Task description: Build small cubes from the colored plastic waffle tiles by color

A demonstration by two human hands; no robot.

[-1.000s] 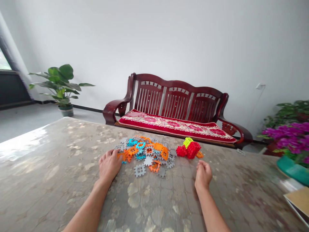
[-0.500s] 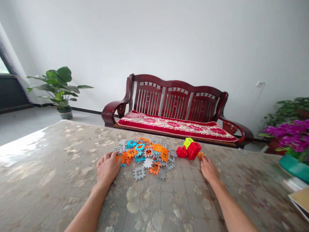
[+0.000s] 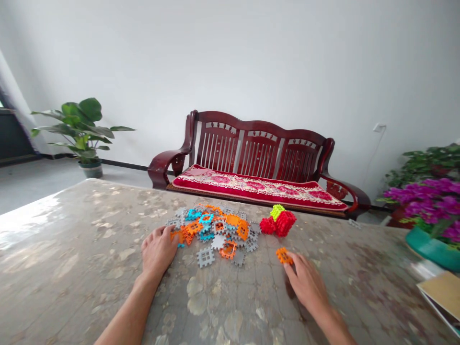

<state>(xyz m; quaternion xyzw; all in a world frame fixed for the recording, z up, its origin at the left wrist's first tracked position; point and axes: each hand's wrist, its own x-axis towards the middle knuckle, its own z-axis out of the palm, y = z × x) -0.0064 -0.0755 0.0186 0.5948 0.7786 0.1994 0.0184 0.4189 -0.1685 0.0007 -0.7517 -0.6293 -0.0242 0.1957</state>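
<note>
My right hand holds an orange interlocking block piece between thumb and fingers, a little above the table. At the left edge of the heap, my left hand rests low with its fingers curled; an orange piece shows between thumb and forefinger. Grey, orange and blue notched square pieces make up the heap, with a grey windowed piece at its near side. Right of the heap sit joined block shapes: a large red one, a smaller red one and a yellow-green one.
A patterned cloth covers the table. Behind it stands a dark red wooden bench with a red floral cushion. Purple flowers in a teal pot and a box are at the right.
My right hand has drawn back toward me and left, bringing the orange piece away from beside the red block shape. My left hand stays at the heap's left edge.
</note>
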